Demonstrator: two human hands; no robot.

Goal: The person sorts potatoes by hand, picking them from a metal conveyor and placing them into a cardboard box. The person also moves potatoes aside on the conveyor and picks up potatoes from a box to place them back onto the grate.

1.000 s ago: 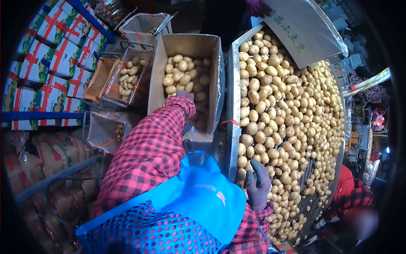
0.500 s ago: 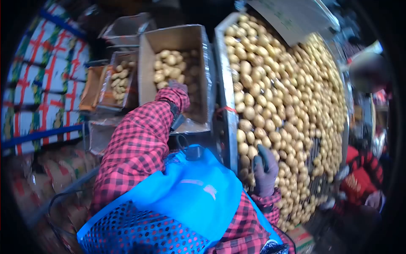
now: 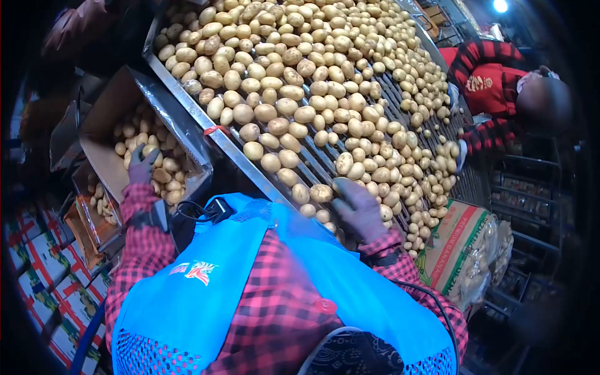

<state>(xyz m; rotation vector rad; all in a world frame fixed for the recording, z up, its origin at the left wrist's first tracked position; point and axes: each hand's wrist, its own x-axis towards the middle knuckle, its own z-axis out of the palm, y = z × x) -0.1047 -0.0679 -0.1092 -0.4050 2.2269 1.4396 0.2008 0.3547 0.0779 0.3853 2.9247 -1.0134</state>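
Right hand [image 3: 361,211] slid onto potatoes [image 3: 294,94]; left hand [image 3: 142,164] in box [image 3: 105,120].

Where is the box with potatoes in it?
The cardboard box sits at the left of the head view, against the long sorting table, and the left hand rests on the potatoes inside it.
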